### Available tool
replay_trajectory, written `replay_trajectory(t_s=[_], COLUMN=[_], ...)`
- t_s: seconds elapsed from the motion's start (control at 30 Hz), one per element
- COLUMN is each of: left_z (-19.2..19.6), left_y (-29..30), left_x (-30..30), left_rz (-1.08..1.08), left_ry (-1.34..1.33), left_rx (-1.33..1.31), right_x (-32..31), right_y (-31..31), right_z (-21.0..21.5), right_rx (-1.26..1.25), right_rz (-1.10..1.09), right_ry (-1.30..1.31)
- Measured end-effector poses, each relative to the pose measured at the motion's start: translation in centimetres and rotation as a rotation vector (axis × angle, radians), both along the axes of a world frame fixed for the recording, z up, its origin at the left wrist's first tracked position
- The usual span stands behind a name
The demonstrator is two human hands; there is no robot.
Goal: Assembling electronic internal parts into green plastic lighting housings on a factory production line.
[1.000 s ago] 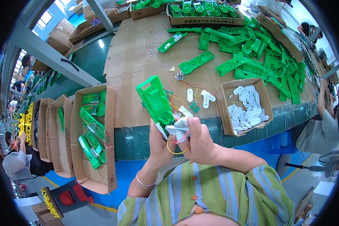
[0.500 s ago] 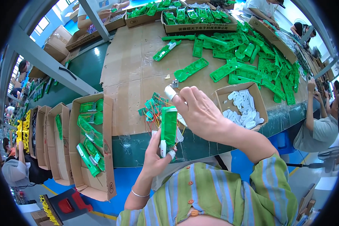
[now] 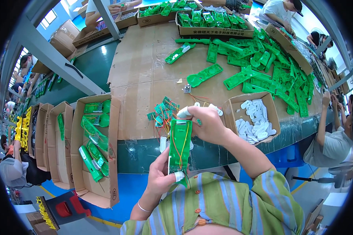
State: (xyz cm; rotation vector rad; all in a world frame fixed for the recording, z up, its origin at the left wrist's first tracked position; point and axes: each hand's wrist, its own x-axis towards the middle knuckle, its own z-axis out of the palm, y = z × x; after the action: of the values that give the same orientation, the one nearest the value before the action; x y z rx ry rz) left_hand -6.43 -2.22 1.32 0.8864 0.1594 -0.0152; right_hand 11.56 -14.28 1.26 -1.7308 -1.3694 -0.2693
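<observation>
My left hand (image 3: 162, 174) grips a long green plastic housing half (image 3: 179, 145) from its lower left side, the thumb, wrapped in white, pressed near its bottom end. The shell's open inside faces up, with a red and a yellow wire running along it. At the upper end my right hand (image 3: 210, 125) is closed, a white-wrapped finger touching or almost touching the rim. A bit of green shows among its fingers, too small to name. Green circuit boards (image 3: 163, 111) with coloured wires lie in a heap just beyond the shell.
An open carton of white plastic pieces (image 3: 253, 119) stands to the right. Green housings (image 3: 262, 70) are piled behind it. At the left, a long carton (image 3: 113, 156) holds several wired green shells. A small metal part (image 3: 187, 89) lies on the cardboard. Co-workers sit around the table.
The shell has been turned so its wired inside shows. My right hand has come down to the shell's upper end. The whole view has shifted slightly.
</observation>
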Motion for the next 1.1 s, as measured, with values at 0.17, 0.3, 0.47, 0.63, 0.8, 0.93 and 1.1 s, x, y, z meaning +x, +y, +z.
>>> replay_trajectory(t_s=[0.17, 0.3, 0.47, 0.63, 0.8, 0.93, 1.1], left_z=[-1.4, -2.2, -0.4, 0.2, -0.7, -0.8, 0.3], left_y=[0.5, 1.3, 3.3, 4.6, 3.7, 3.6, 9.5], left_x=[0.6, 1.0, 1.9, 3.3, 4.5, 5.7, 7.5], left_rz=[0.095, 0.000, 0.117, 0.105, 0.170, 0.204, 0.578], left_ry=[0.078, -0.023, -0.017, -0.055, 0.072, -0.020, 0.037], left_rx=[-0.039, 0.057, 0.230, 0.337, 0.104, -0.009, 0.323], right_x=[-0.6, -0.9, 0.8, 2.1, 3.2, 4.3, 12.4], right_y=[-0.5, 0.0, 3.4, 4.2, 4.6, 4.7, 4.3], right_z=[-0.1, 1.3, 2.1, 3.3, 1.5, 2.7, 2.3], right_rx=[0.041, 0.038, -0.110, -0.015, 0.102, 0.037, -0.414], right_rz=[0.462, 0.372, 0.391, 0.398, 0.336, 0.359, 0.215], right_ry=[1.150, 0.995, 1.079, 0.828, 0.786, 0.743, 0.438])
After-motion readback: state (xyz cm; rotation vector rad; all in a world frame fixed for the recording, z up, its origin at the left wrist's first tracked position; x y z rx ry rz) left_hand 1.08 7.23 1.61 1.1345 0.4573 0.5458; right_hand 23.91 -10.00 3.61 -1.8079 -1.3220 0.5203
